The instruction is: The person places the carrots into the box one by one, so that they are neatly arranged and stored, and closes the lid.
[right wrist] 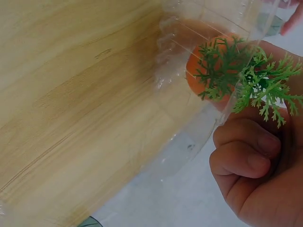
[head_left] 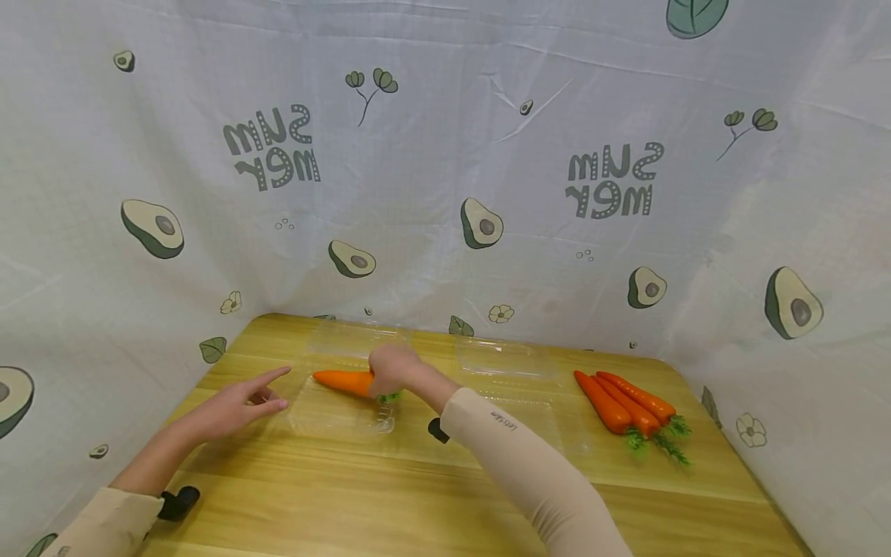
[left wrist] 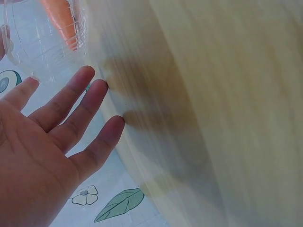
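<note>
A clear plastic container [head_left: 334, 424] with its lid opened back stands at the left of the table. In it lies an orange carrot [head_left: 343, 381], tip to the left. My right hand [head_left: 394, 370] grips the carrot near its leafy end; in the right wrist view the green leaves [right wrist: 267, 82] poke out by the container's rim, with the last fingers curled. My left hand [head_left: 244, 404] is just left of the container, fingers spread and holding nothing. In the left wrist view the carrot [left wrist: 62, 21] shows through the container's ribbed wall.
A second clear container [head_left: 536, 410], lid also back, is at the middle, partly hidden by my right forearm. Several orange carrots [head_left: 633, 402] with green tops lie together at the right. A patterned white curtain [head_left: 418, 178] hangs behind the wooden table [head_left: 334, 495].
</note>
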Motion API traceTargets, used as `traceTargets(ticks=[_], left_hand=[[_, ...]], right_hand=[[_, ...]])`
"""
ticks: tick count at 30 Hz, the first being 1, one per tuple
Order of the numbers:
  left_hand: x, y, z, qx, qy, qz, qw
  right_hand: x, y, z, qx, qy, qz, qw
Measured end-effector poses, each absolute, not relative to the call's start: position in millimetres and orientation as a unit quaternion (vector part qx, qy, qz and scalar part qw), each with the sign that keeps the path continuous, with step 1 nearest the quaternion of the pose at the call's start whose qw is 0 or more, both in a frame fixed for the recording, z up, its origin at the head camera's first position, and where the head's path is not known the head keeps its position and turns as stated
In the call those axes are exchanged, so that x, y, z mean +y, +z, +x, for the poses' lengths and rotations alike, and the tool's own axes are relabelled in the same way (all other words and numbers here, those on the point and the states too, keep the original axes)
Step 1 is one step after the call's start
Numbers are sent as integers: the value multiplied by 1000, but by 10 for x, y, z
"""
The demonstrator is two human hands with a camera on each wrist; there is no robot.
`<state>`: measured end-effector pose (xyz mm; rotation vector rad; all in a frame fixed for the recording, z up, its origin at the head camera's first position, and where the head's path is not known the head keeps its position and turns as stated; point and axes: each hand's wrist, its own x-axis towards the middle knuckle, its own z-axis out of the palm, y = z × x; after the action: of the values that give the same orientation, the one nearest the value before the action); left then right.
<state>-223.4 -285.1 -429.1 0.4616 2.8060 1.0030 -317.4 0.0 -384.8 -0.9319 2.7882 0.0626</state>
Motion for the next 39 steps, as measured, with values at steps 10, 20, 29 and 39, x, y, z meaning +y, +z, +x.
traceTargets(ticks=[10,20,29,39], left_hand=[[-2855,-4300,-2233,928,335,152,63],[-2864,-4318,-2247,928,334,155,59],[-2870,-4318,-2255,926,338,159,60],[-2872,-4322,-2254,927,336,155,63]], right_hand=[[-54,-3942,-3151,948,42,-304,83],[-111,-3991,-3162,955,18,-292,45],[-131,-3972,-3162,956,14,-291,26],[-179,-3912,-3125,962,19,-270,40]])
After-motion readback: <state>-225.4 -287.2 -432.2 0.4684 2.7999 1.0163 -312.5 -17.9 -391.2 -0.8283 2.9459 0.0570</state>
